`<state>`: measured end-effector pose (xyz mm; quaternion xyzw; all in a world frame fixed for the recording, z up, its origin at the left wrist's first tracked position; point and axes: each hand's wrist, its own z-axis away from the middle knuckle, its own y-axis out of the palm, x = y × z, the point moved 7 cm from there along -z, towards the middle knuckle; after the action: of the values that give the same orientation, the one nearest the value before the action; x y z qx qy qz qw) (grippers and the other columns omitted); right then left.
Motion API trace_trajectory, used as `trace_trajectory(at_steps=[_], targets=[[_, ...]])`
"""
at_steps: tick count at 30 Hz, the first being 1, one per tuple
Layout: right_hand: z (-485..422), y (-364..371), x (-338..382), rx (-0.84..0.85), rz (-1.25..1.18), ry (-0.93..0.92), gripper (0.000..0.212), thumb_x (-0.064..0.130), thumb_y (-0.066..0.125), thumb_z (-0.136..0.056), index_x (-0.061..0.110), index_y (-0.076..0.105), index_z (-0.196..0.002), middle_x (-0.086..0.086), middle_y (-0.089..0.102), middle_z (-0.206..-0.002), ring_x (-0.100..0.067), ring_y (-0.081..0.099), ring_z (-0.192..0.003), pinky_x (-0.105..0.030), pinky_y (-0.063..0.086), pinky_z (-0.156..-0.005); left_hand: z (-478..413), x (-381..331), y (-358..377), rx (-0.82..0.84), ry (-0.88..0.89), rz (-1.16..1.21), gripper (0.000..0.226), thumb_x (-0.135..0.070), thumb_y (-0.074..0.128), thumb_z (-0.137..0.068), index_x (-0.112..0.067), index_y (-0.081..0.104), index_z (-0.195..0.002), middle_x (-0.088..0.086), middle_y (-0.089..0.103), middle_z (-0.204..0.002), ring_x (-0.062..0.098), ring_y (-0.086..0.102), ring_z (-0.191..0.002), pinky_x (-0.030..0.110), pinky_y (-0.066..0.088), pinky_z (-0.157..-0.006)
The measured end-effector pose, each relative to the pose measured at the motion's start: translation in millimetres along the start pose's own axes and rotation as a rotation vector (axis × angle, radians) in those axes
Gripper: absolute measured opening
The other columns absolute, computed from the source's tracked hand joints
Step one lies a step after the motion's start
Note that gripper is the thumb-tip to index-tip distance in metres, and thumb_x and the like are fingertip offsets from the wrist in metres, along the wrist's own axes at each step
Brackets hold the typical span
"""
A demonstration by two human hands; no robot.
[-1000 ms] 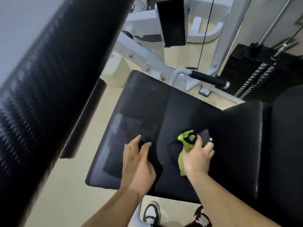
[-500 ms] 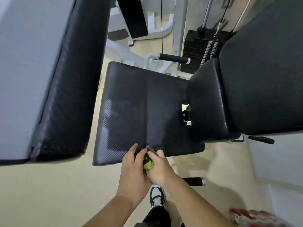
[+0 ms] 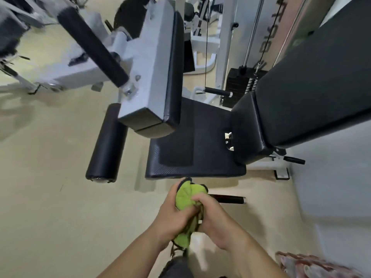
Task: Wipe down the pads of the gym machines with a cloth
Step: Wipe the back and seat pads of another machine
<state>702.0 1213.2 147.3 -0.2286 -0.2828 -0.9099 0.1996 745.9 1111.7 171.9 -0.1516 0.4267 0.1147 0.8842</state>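
Observation:
A lime-green cloth [image 3: 185,197] with dark trim is bunched between both my hands, just below the front edge of the black seat pad [image 3: 192,153]. My left hand [image 3: 170,213] grips the cloth from the left. My right hand [image 3: 212,215] grips it from the right, its fingers curled into the folds. Both hands are off the pad, over the floor. The black back pad [image 3: 305,93] rises to the right of the seat. A grey arm with a black chest pad [image 3: 175,77] hangs over the seat's left side.
A black roller pad [image 3: 105,143] sticks out at the left, above the beige floor [image 3: 50,207]. A black handle [image 3: 228,199] lies just right of my hands. The weight stack [image 3: 239,83] and cables stand behind the seat. More grey machines fill the upper left.
My hands have come off the seat pad with the cloth and drawn back below its front edge. Both now hold the cloth together. The view has pulled back and upward.

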Motion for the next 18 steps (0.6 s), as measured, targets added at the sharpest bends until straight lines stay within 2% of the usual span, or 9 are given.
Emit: trace_trajectory(at_steps=[1,3,4,6,9,11,14,16,18], targets=[[9,9,6,0.017,0.09,-0.009,0.037,0.037,0.052,-0.092,0.024,0.075,-0.119,-0.005,0.076,-0.118,-0.017,0.069,-0.109,-0.044,0.061,-0.087,9,-5,-9,-0.033,-0.008,0.017,0.05,-0.016,0.074,-0.086,-0.048,0.058,-0.121,-0.006,0.076,-0.107,0.013,0.074,-0.098,0.036,0.062,-0.086],[23,25,19,-0.052,0.336,-0.022,0.031,0.041,0.053,-0.094,0.026,0.075,-0.111,0.002,0.071,-0.112,-0.013,0.065,-0.106,-0.037,0.064,-0.074,22,-11,-28,-0.049,-0.028,0.062,0.034,-0.022,0.072,-0.083,-0.039,0.063,-0.111,0.001,0.076,-0.101,0.014,0.075,-0.089,0.032,0.062,-0.072],[26,27,23,-0.115,0.428,-0.028,0.027,0.041,0.055,-0.093,0.024,0.073,-0.104,0.003,0.068,-0.106,-0.013,0.063,-0.099,-0.033,0.062,-0.068,27,-13,-35,-0.056,-0.052,0.098,0.029,-0.02,0.073,-0.085,-0.034,0.064,-0.109,0.006,0.075,-0.097,0.016,0.074,-0.082,0.032,0.061,-0.065],[26,39,26,-0.218,0.492,-0.068,0.02,0.041,0.059,-0.088,0.023,0.066,-0.092,0.004,0.062,-0.094,-0.014,0.06,-0.087,-0.031,0.053,-0.065,39,-7,-56,-0.062,-0.144,0.237,0.027,-0.012,0.071,-0.087,-0.023,0.064,-0.11,0.014,0.073,-0.091,0.026,0.07,-0.07,0.039,0.06,-0.055],[8,64,32,-0.318,0.461,-0.155,0.016,0.038,0.057,-0.083,0.024,0.063,-0.087,0.003,0.059,-0.085,-0.017,0.056,-0.078,-0.032,0.045,-0.065,37,3,-102,-0.008,-0.241,0.344,0.033,-0.007,0.063,-0.086,0.001,0.059,-0.118,0.025,0.074,-0.094,0.036,0.062,-0.069,0.049,0.059,-0.055],[-14,89,30,-0.37,0.451,-0.149,0.009,0.029,0.055,-0.089,0.023,0.059,-0.085,0.002,0.058,-0.084,-0.018,0.054,-0.075,-0.032,0.042,-0.064,27,13,-144,0.036,-0.266,0.319,0.035,-0.009,0.059,-0.082,0.011,0.062,-0.111,0.031,0.071,-0.103,0.036,0.057,-0.069,0.058,0.059,-0.06],[-47,122,22,-0.431,0.428,-0.118,0.01,0.021,0.051,-0.096,0.019,0.058,-0.089,-0.002,0.057,-0.085,-0.02,0.053,-0.075,-0.033,0.041,-0.063,10,25,-200,0.017,-0.306,0.303,0.038,-0.013,0.064,-0.076,0.004,0.063,-0.11,0.033,0.07,-0.103,0.038,0.057,-0.065,0.079,0.052,-0.065],[-69,149,15,-0.482,0.402,-0.084,0.011,0.02,0.053,-0.097,0.018,0.062,-0.093,-0.002,0.062,-0.086,-0.019,0.059,-0.076,-0.034,0.046,-0.065,-4,35,-238,0.001,-0.346,0.313,0.05,-0.018,0.07,-0.069,-0.005,0.058,-0.116,0.032,0.07,-0.103,0.041,0.059,-0.063,0.081,0.051,-0.065],[-83,170,10,-0.516,0.368,-0.071,0.01,0.019,0.054,-0.097,0.017,0.063,-0.092,-0.002,0.063,-0.086,-0.019,0.061,-0.077,-0.035,0.049,-0.067,-16,42,-264,-0.011,-0.338,0.303,0.052,-0.021,0.072,-0.066,-0.009,0.058,-0.115,0.031,0.071,-0.102,0.041,0.062,-0.063,0.079,0.052,-0.065]])
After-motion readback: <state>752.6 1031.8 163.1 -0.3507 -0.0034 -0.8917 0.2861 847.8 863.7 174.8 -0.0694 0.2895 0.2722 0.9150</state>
